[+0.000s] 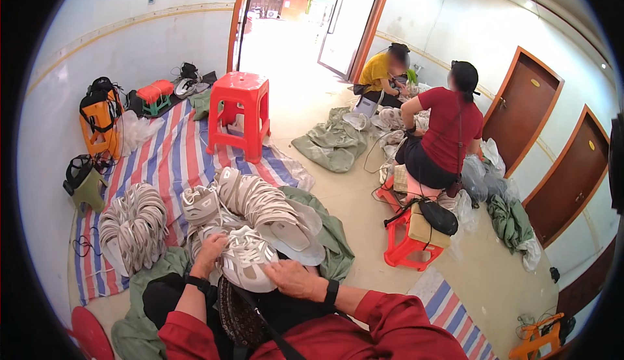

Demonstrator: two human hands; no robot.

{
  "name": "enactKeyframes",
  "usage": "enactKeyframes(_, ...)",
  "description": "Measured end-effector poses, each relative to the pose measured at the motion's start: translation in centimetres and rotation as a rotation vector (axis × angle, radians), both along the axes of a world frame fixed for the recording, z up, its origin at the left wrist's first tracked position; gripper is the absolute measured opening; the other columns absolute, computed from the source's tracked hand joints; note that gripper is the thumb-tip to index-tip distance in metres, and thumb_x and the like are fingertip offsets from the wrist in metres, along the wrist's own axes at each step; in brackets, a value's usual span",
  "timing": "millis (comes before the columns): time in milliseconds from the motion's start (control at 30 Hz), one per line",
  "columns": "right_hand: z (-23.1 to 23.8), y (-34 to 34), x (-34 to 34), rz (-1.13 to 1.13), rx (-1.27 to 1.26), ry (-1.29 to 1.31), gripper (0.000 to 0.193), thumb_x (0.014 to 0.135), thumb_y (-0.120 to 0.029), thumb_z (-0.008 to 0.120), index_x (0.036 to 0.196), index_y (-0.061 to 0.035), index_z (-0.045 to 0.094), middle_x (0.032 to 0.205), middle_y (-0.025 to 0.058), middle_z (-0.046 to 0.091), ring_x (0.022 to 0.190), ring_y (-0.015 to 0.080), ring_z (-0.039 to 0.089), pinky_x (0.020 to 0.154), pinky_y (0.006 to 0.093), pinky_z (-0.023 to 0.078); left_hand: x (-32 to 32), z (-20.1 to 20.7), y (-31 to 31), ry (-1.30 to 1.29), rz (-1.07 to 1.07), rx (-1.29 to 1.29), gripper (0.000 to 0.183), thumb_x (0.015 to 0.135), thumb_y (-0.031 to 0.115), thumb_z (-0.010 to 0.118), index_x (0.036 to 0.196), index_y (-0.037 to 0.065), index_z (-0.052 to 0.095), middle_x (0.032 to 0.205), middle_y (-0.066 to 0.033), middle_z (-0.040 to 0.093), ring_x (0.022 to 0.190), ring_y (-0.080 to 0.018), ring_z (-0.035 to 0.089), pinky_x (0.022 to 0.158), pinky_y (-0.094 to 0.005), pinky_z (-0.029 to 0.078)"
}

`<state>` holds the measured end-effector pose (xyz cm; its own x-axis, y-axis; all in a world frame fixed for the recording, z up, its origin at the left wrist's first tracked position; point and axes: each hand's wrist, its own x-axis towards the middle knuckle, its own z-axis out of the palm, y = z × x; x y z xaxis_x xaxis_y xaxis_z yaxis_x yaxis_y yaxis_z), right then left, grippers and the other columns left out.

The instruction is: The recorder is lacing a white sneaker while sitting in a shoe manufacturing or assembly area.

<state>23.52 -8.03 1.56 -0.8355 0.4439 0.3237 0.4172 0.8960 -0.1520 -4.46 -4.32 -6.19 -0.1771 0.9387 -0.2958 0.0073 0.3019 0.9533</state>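
Note:
A white and beige laced shoe upper [248, 260] is held over my lap, its laces facing up. My left hand [209, 255] grips its left side near the ankle end. On its right, my right hand [298, 280] has thumb and fingers closed on the edge near the toe. Just beyond lies a long nested row of similar uppers [260, 197], with a laced upper [200, 204] at its left end. Farther left, a second bunch of nested uppers [134, 225] stands on the striped sheet [170, 165]. Part of the shoe's underside is hidden.
A red plastic stool [240, 110] stands ahead on the sheet. Green cloth [333, 243] lies beside the uppers. A person in red [448, 126] sits to the right, near a person in yellow [377, 74]. Behind the nearer person is a red stool [416, 240] with a black bag.

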Motion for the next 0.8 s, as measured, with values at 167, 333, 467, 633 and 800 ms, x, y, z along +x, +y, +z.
enactKeyframes(167,-1.6,-2.9,-1.2,-0.070,0.172,-0.032,0.018,0.076,-0.012,0.056,0.091,-0.0021,0.054,0.077,0.0099,0.054,0.071,0.0244,0.060,0.060,0.0340,0.048,1.2,-0.3,0.3,0.130,0.005,0.194,0.028,0.086,0.023,0.059,0.097,-0.002,0.068,0.084,-0.0036,0.065,0.078,-0.0135,0.058,0.070,-0.0289,0.045)
enactKeyframes(333,0.1,-2.5,-1.0,-0.062,0.196,-0.165,0.031,0.078,-0.016,0.053,0.102,0.0023,0.057,0.084,0.0102,0.056,0.077,0.0226,0.060,0.063,0.0324,0.048,1.4,-2.5,2.3,0.333,-0.066,0.304,0.035,0.089,0.028,0.050,0.098,-0.003,0.063,0.094,-0.0215,0.067,0.085,-0.0289,0.063,0.078,-0.0391,0.047)
enactKeyframes(467,1.7,-2.8,-0.3,-0.060,-0.026,-0.188,0.050,0.073,-0.008,0.060,0.119,0.0091,0.053,0.113,0.0240,0.059,0.100,0.0332,0.061,0.083,0.0372,0.051,2.5,0.0,3.4,0.210,-0.140,0.303,0.039,0.089,0.026,0.050,0.113,-0.003,0.061,0.100,-0.0170,0.068,0.093,-0.0267,0.062,0.083,-0.0354,0.046)
enactKeyframes(633,1.2,3.1,2.6,-0.090,-0.981,0.096,0.027,0.089,-0.006,0.054,0.114,-0.0042,0.062,0.103,0.0118,0.067,0.094,0.0270,0.065,0.085,0.0347,0.049,1.9,1.9,2.2,-0.007,-0.193,-0.107,0.041,0.090,0.021,0.050,0.123,-0.002,0.058,0.111,-0.0097,0.064,0.102,-0.0178,0.056,0.091,-0.0271,0.042)
enactKeyframes(800,-8.9,10.6,3.1,-0.431,-1.073,0.236,0.024,0.095,-0.016,0.050,0.106,0.0025,0.062,0.091,0.0150,0.067,0.079,0.0198,0.062,0.074,0.0321,0.048,2.9,0.4,2.2,0.078,-0.246,0.099,0.045,0.088,0.021,0.046,0.125,-0.003,0.056,0.114,-0.0117,0.063,0.104,-0.0185,0.055,0.093,-0.0278,0.041)
